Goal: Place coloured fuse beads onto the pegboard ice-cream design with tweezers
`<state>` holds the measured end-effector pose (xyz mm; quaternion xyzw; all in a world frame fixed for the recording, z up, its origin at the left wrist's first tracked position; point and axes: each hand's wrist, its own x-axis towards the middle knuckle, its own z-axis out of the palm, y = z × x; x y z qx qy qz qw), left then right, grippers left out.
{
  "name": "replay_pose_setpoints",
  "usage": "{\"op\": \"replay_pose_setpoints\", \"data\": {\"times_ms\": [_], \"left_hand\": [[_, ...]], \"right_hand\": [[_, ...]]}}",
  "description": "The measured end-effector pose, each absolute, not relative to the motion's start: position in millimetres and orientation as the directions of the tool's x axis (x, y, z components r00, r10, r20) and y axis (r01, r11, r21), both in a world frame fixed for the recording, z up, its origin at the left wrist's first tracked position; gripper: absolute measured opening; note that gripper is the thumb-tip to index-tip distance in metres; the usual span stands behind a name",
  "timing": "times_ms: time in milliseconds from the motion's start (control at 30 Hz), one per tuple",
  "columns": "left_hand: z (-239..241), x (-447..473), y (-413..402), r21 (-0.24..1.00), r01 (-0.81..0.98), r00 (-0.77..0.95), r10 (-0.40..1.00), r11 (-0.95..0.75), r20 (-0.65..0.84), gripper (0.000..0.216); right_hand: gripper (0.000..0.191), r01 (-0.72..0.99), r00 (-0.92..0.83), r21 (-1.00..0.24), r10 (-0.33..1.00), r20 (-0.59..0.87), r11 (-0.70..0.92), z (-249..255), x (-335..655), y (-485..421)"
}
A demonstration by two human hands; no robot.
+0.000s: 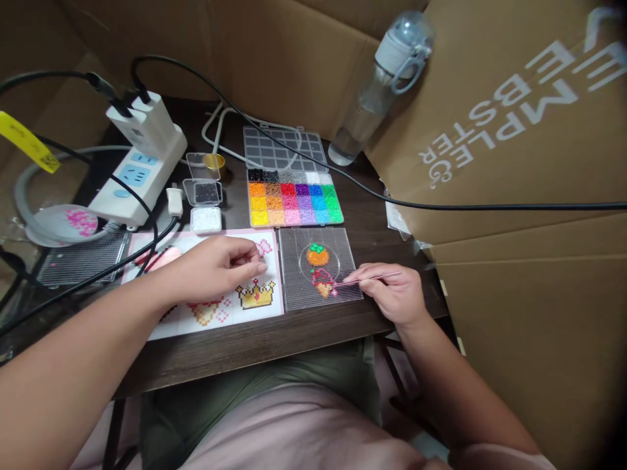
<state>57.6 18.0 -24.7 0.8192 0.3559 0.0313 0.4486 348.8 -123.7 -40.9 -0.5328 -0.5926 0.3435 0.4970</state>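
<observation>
In my right hand [390,291] is a pair of thin pink tweezers [350,282], held in a pinch with the tip pointing left. That tip meets the beads of a small ice cream cone figure [323,284] on the clear pegboard [296,281]. Above the cone, an orange bead fruit with green leaves [317,255] sits on the same board. My left hand [220,264] rests over the printed pattern sheet [267,314], fingers loosely curled and no object visible in them. A yellow crown picture [255,295] shows beside its thumb.
Behind the pegboard stands an open sorting box [295,203] of coloured beads. Small clear boxes [206,220] and a power strip [132,179] are on the left, with black cables [362,189] crossing over. A water bottle [367,104] stands by cardboard walls [519,281].
</observation>
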Motion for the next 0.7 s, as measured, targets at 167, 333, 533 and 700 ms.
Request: {"op": "replay_pose_setpoints", "data": {"times_ms": [167,333,533,700], "left_hand": [[-24.7,57.3,17.8,0.768,0.539,0.755,0.603,-0.347,-0.257,0.029],[-25.6,57.3,18.1,0.768,0.534,0.761,0.598,-0.354,-0.254,0.029],[-26.1,57.5,18.8,0.759,0.54,0.76,0.598,-0.365,-0.253,0.03],[-24.7,57.1,18.0,0.757,0.545,0.758,0.598,-0.36,-0.26,0.03]], "right_hand": [[0.014,0.285,0.042,-0.941,0.978,0.205,0.185,-41.9,350.0,-123.9],[0.011,0.29,0.07,-0.942,0.978,0.198,0.17,-42.4,351.3,-123.8],[0.011,0.319,0.074,-0.937,0.982,0.175,0.143,-40.7,347.8,-119.6],[0.013,0.338,0.051,-0.931,0.986,0.161,0.135,-39.2,346.9,-117.6]]}}
